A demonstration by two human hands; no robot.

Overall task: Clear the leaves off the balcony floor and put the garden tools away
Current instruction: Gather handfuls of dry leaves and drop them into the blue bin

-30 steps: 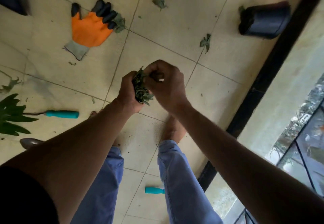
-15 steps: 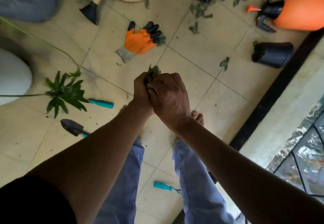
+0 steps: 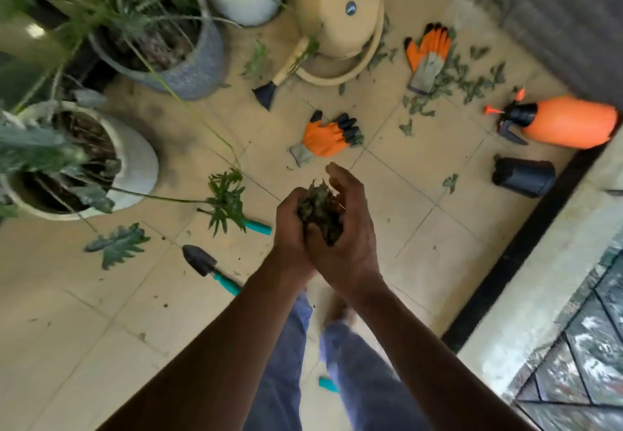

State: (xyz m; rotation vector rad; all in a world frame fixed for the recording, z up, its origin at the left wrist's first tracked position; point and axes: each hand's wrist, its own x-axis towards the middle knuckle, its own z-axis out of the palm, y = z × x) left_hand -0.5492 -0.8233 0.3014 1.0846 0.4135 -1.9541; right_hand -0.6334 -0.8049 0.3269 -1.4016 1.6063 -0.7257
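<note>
A: Hands?
B: Left hand (image 3: 290, 225) and right hand (image 3: 347, 228) cupped together, fingers curled round a clump of leaves (image 3: 320, 211), above the balcony floor (image 3: 421, 228).
A: Tools?
B: Trowel (image 3: 205, 267) lies on floor, left of forearms.

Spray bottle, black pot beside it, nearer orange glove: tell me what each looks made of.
Spray bottle: likely plastic, smooth orange body with a soft sheen and a black moulded head. Black pot: probably thin plastic, matt black with ribbed sides, lying on its side. Nearer orange glove: knit fabric by its grey cuff, apparently rubber-coated in orange with black fingertips.
</note>
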